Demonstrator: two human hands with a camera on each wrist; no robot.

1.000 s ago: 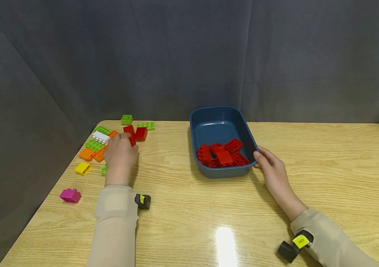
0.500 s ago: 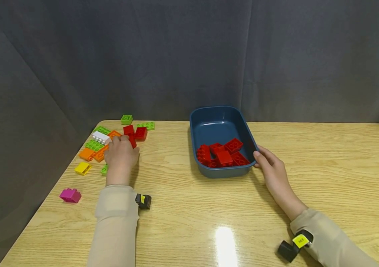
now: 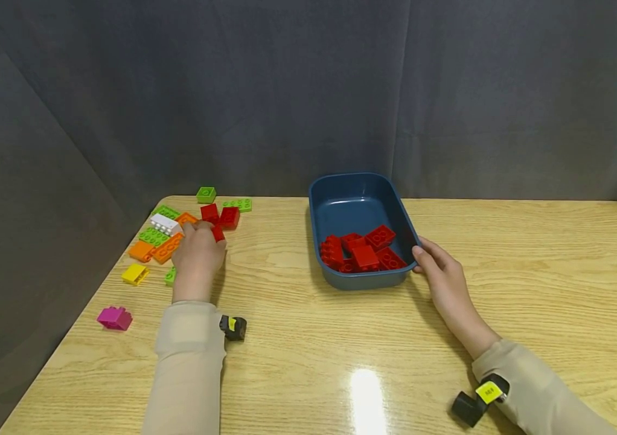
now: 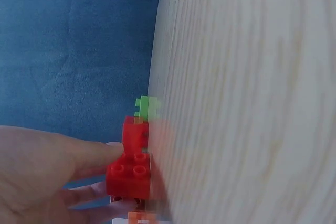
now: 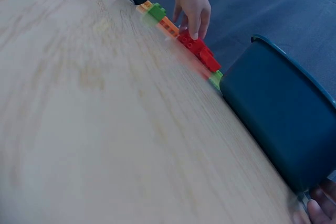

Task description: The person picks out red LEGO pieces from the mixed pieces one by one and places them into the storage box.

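My left hand point(image 3: 198, 254) pinches a red brick point(image 4: 128, 181) at the right side of the brick pile, thumb on one side and fingers on the other. Two more red bricks point(image 3: 229, 218) lie just beyond its fingertips. With thumb and fingers, my right hand point(image 3: 450, 287) holds the near right corner of a blue bin point(image 3: 369, 281). Several red bricks point(image 3: 365, 258) sit in the near end of the bin. From the right wrist view, the held brick appears low, close to the table; whether it touches the tabletop cannot be told.
Left of my left hand lie orange bricks point(image 3: 168, 248), green bricks point(image 3: 153, 236) and a white brick point(image 3: 165, 225). A yellow brick point(image 3: 135, 274) and a magenta brick point(image 3: 115, 318) sit nearer the table's left edge. A grey curtain point(image 3: 287, 96) hangs behind the table.
My left hand has shifted slightly, and the red brick at its fingers has moved a little nearer, away from the other red bricks. The right hand and bin have stayed still.
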